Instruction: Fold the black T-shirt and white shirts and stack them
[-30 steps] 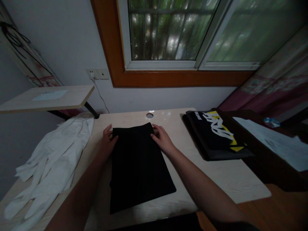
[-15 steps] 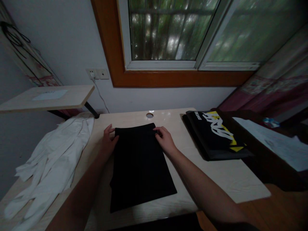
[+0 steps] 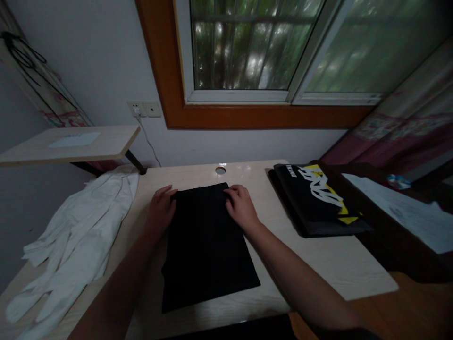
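A folded black garment lies flat on the pale wooden desk, its far edge toward the window. At its far left corner, my left hand pinches the cloth between thumb and fingertips. My right hand grips the far right corner the same way, fingertips bent over the edge. The garment's near edge rests loose on the desktop. Whether it is trousers, shorts or a shirt cannot be made out.
Right of the hands sits a stack of folded dark clothes with a white and yellow print. Crumpled white cloth covers the left side, partly beneath a raised shelf. A round cable hole pierces the desk's back. Papers lie far right.
My left hand has shifted slightly, its fingers now further over the garment's far left corner. The right fingers have curled in closer on their corner. The garment's near part has stayed put.
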`<state>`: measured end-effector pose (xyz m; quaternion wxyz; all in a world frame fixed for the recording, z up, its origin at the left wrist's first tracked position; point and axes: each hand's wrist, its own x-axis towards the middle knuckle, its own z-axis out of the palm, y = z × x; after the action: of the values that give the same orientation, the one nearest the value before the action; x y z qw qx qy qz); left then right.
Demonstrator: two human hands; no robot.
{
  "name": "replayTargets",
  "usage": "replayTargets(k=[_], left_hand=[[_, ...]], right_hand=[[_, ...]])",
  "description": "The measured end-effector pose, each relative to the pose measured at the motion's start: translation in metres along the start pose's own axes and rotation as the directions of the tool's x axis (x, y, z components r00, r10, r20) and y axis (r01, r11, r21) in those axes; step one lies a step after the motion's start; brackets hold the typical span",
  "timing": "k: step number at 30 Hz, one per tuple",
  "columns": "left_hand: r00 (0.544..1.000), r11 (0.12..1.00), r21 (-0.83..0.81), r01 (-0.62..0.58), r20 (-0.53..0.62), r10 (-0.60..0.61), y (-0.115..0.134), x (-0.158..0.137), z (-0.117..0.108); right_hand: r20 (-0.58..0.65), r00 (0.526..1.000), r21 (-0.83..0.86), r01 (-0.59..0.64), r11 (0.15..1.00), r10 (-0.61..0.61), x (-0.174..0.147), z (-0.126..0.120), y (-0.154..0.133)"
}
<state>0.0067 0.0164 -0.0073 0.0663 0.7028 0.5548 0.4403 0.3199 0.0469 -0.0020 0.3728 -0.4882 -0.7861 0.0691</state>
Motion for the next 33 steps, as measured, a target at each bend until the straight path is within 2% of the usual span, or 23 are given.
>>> replayTargets(k=[2, 5, 7, 9, 17, 24, 29, 33], left_hand=[[0.982, 0.992, 0.015, -0.128, 0.143, 0.125, 0.010, -0.001, -0.001], [0.905, 0.968, 0.011, -0.252, 0.358, 0.231, 0.017, -0.005, 0.004], [0.857, 0.964, 0.040, -0.262, 0.469, 0.214, 0.016, -0.008, 0.008], [0.841, 0.968, 0.085, -0.238, 0.516, 0.162, 0.012, -0.009, 0.011], [0.899, 0.984, 0.119, -0.131, 0.433, 0.068, -0.007, -0.009, 0.009], [0.919, 0.986, 0.141, -0.088, 0.393, 0.026, -0.010, -0.007, 0.006], [0.929, 0.978, 0.197, -0.066, 0.370, -0.012, -0.012, -0.006, 0.002], [0.956, 0.963, 0.267, -0.046, 0.292, -0.035, -0.022, -0.004, -0.003]], right_hand=[[0.051, 0.993, 0.010, 0.107, 0.994, -0.107, 0.000, -0.001, -0.010], [0.190, 0.946, 0.034, 0.260, 0.965, -0.262, -0.002, 0.002, -0.021], [0.274, 0.917, 0.038, 0.293, 0.955, -0.291, -0.004, 0.007, -0.023], [0.322, 0.911, 0.016, 0.268, 0.963, -0.259, -0.007, 0.010, -0.021], [0.307, 0.944, -0.076, 0.155, 0.985, -0.125, -0.008, 0.013, -0.008], [0.243, 0.968, -0.085, 0.086, 0.993, -0.063, -0.006, 0.011, 0.009], [0.160, 0.984, -0.024, 0.086, 0.996, -0.081, -0.003, 0.006, 0.013], [0.111, 0.979, 0.075, 0.165, 0.983, -0.173, -0.001, -0.003, 0.005]])
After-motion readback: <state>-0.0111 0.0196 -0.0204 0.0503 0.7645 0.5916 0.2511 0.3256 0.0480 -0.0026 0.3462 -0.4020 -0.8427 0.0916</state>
